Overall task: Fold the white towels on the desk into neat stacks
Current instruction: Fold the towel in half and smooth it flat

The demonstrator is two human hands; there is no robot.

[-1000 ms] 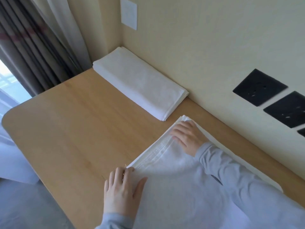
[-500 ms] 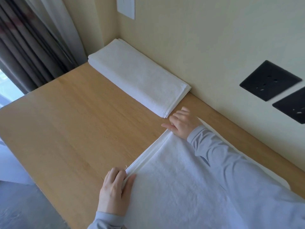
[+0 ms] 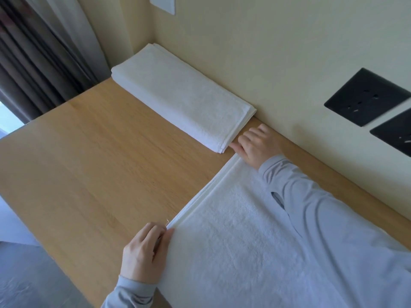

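On the wooden desk (image 3: 100, 152), your hands have moved off the open towel (image 3: 233, 241) to its left edge. Your left hand (image 3: 144, 252) pinches the near corner. Your right hand (image 3: 255, 145) curls at the far one, grip hidden, beside the folded towel (image 3: 178, 96). Two towels, two black sockets (image 3: 367, 96).

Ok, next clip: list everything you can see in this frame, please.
desk: one, light wood
wall: one, cream, behind desk
folded towels: one stack, white, on desk against wall
spread towel: one, white, on desk, near side
curtains: two, dark grey and pale, far left
wall plate: one, white, top of wall
socket plates: two, black, wall at right
floor: grey, lower left
left hand: one, grey sleeve, pinches spread towel's near corner
right hand: one, grey sleeve, at its far corner, grip hidden
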